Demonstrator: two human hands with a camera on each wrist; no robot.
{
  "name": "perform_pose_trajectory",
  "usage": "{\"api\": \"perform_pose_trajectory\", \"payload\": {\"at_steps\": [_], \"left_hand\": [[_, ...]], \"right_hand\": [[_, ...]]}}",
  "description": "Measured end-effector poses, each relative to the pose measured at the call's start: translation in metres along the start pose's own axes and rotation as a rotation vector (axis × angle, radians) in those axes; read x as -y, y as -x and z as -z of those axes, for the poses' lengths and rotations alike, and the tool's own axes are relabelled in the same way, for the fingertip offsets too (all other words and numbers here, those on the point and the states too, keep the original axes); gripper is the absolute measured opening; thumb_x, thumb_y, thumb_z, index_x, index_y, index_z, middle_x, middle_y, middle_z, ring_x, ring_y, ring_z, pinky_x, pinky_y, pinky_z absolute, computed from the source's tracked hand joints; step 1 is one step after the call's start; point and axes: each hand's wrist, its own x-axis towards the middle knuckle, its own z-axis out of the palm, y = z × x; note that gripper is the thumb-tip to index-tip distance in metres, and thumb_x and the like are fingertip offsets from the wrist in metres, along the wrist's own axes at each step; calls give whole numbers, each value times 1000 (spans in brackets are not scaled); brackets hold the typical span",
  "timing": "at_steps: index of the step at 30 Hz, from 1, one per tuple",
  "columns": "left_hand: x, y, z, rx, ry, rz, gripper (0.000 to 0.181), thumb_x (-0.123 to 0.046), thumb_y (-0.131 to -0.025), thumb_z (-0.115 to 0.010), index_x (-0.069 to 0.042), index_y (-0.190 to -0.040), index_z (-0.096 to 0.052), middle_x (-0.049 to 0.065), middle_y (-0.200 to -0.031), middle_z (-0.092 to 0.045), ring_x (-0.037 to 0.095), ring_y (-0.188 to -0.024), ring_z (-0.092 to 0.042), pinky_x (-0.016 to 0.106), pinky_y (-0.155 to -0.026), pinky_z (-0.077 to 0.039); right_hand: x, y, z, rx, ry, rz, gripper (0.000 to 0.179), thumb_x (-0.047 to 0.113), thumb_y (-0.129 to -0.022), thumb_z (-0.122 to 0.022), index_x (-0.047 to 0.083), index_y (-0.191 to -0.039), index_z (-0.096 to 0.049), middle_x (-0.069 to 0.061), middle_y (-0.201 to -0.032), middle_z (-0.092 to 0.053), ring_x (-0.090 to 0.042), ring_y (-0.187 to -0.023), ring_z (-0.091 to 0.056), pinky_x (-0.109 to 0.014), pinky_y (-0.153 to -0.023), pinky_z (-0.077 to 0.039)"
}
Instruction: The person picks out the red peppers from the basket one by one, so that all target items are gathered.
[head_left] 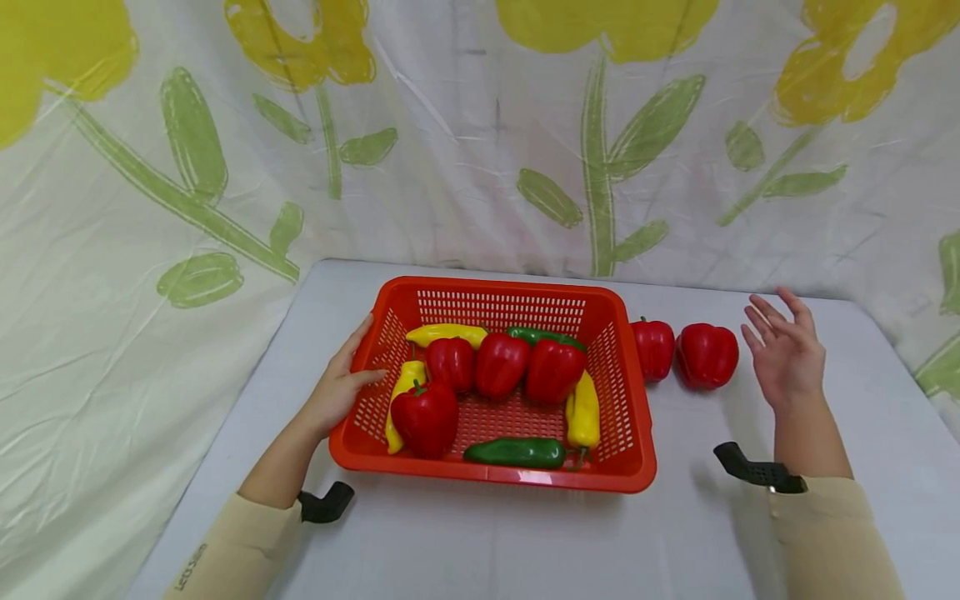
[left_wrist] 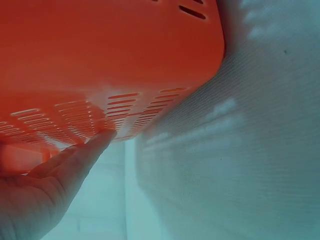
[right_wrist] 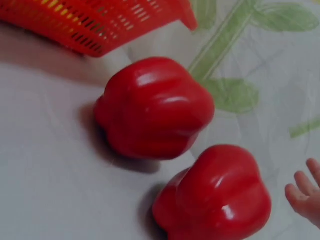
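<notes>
My left hand (head_left: 341,396) holds the left side of a red plastic basket (head_left: 487,475), thumb over the rim and fingers along the slotted outer wall. In the left wrist view the fingers (left_wrist: 82,160) lie against that wall. Inside the basket are several red bell peppers (head_left: 501,365), three long yellow peppers (head_left: 583,412) and two long green peppers (head_left: 516,452). Two more bell peppers lie on the table right of the basket, a nearer one (head_left: 652,350) beside it and a farther one (head_left: 707,356). To the right of these, my right hand (head_left: 789,354) is raised with spread fingers, holding nothing.
A white-covered table (head_left: 480,542) bears everything. Behind it hangs a pale cloth (head_left: 450,167) printed with yellow flowers and green leaves, reaching down to the table's back edge. Black wrist mounts (head_left: 757,471) stick out inward from both sleeves.
</notes>
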Motion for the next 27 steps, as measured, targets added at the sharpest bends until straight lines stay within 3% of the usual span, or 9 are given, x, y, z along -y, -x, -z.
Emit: {"api": "perform_pose_trajectory", "payload": {"at_steps": [3, 9, 12, 16, 27], "left_hand": [[0, 0, 0, 1, 2, 1, 74, -2, -92, -43, -27, -151, -6, 12, -155, -19, 39, -125, -43, 40, -86, -54], [-2, 1, 0, 0, 1, 3, 74, -2, -92, -43, -26, -151, -6, 13, -154, -20, 38, -124, -44, 39, -85, -54], [-2, 1, 0, -2, 0, 3, 74, -2, -93, -43, -26, -151, -5, 13, -154, -20, 39, -124, -44, 40, -86, -54], [-2, 0, 0, -2, 8, 4, 73, -2, -93, -42, -26, -151, -5, 11, -155, -19, 39, -125, -43, 42, -88, -53], [-1, 1, -1, 1, 8, 2, 74, -3, -92, -43, -26, -151, -5, 13, -154, -19, 39, -124, -44, 40, -86, -53]], "right_hand": [[3, 1, -7, 24, 32, -25, 46, 11, -95, -39, 26, -136, -28, 4, -134, -43, -14, -129, -30, -30, -115, -17], [9, 5, -28, 64, 193, -76, 54, 10, -93, -50, 28, -139, -27, 6, -133, -39, -10, -122, -36, -33, -120, -10], [12, 7, -39, 98, 247, -70, 56, 11, -93, -51, 28, -140, -28, 5, -134, -39, -10, -122, -37, -29, -113, -29], [13, 9, -53, 161, 236, -44, 54, 7, -92, -51, 23, -139, -31, 3, -131, -42, -13, -119, -40, -19, -89, -50], [11, 19, -81, 266, 364, 5, 56, 3, -91, -51, 17, -140, -30, 3, -131, -42, -13, -118, -39, -13, -86, -50]]}}
